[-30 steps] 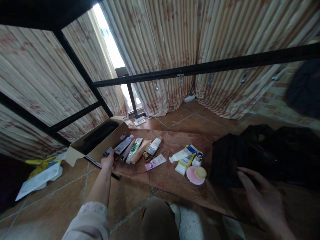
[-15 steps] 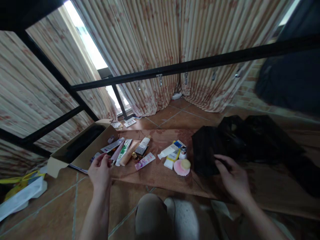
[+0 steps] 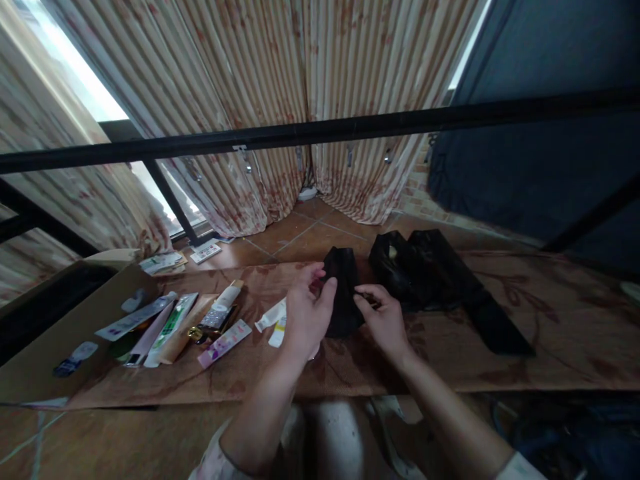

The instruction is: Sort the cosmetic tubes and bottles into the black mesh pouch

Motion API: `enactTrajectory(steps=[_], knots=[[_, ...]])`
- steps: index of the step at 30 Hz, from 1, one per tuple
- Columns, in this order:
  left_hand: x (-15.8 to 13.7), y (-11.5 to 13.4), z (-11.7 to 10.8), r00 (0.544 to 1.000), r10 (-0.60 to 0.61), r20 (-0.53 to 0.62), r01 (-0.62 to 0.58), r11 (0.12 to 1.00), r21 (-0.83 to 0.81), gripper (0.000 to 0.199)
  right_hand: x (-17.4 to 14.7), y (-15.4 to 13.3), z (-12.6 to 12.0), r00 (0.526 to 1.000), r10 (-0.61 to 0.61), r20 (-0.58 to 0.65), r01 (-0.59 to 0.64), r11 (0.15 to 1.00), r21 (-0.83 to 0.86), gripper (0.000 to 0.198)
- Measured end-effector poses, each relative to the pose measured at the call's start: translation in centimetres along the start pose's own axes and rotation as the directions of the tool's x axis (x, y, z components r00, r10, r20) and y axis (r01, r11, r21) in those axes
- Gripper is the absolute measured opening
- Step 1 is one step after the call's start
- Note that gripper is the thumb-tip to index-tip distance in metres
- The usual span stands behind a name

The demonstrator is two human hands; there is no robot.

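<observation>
A small black bag [image 3: 343, 293] is on the cloth-covered bench, between my two hands. My right hand [image 3: 384, 321] pinches its right edge with thumb and fingers. At its left edge is my left hand [image 3: 309, 308], thumb apart from loosely curled fingers; it seems to touch the bag. Partly behind my left hand lie a white tube [image 3: 273, 315] and a yellow-and-white tube [image 3: 277, 332]. Further left are a pink-and-white tube [image 3: 225, 343], a green-and-white tube [image 3: 173, 327], a tan tube [image 3: 187, 327] and a gold-capped bottle [image 3: 199, 335].
An open cardboard box [image 3: 125, 313] stands at the bench's left end. More black bags [image 3: 425, 270] lie to the right on the brown patterned cloth [image 3: 500, 320]. A black metal rail [image 3: 330, 130] crosses behind the bench, before curtains [image 3: 240, 80]. A dark blue cloth [image 3: 530, 153] hangs at right.
My view has turned right. My left hand has moved from the tubes on the left over to the black bag. The bag now looks narrower, with my right hand at its edge.
</observation>
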State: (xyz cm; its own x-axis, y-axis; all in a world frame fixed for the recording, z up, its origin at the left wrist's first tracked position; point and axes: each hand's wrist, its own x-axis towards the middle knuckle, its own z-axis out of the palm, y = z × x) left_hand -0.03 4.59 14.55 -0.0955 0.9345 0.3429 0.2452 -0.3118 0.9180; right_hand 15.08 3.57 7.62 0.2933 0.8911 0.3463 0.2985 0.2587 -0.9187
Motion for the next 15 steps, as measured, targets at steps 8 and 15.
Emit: enactTrajectory(steps=[8, 15], knots=[[5.2, -3.3, -4.7, 0.986, -0.107, -0.126, 0.065, 0.952, -0.298, 0.028, 2.6, 1.3, 0.5, 0.997, 0.073, 0.023, -0.073, 0.997, 0.000, 0.038], [1.6, 1.9, -4.6, 0.998, -0.040, 0.054, 0.065, 0.767, -0.639, 0.013, 2.3, 1.4, 1.2, 0.989, 0.147, 0.020, -0.148, 0.982, 0.117, 0.040]])
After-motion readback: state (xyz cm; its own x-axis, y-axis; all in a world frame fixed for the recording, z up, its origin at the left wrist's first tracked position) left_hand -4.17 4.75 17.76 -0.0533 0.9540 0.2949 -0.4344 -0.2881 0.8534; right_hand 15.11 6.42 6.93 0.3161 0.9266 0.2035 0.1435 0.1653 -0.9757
